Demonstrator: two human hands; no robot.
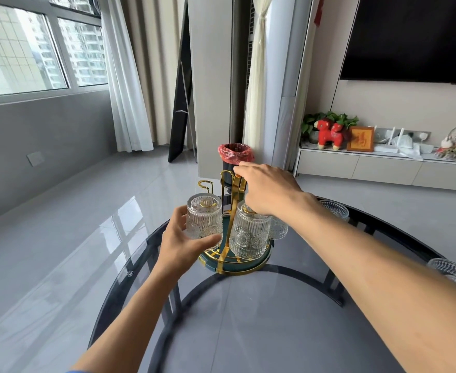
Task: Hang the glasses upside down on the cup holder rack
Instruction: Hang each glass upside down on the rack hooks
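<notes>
A gold wire cup holder rack [225,208] with a round green base [244,266] stands on the glass table. My left hand [179,244] grips an upside-down ribbed glass [202,220] sitting over a gold prong on the rack's left side. My right hand [266,188] closes on the rack's top handle. A second inverted glass [249,234] hangs on the front of the rack, and a third [278,227] shows partly behind my right wrist. One bare gold hook [205,185] stands at the back left.
The round dark glass table [248,319] spreads under my arms. Two more ribbed glasses rest on it, one at the far right [334,210] and one at the right edge [453,273]. Behind the rack a bin with a red bag [235,154] stands on the floor.
</notes>
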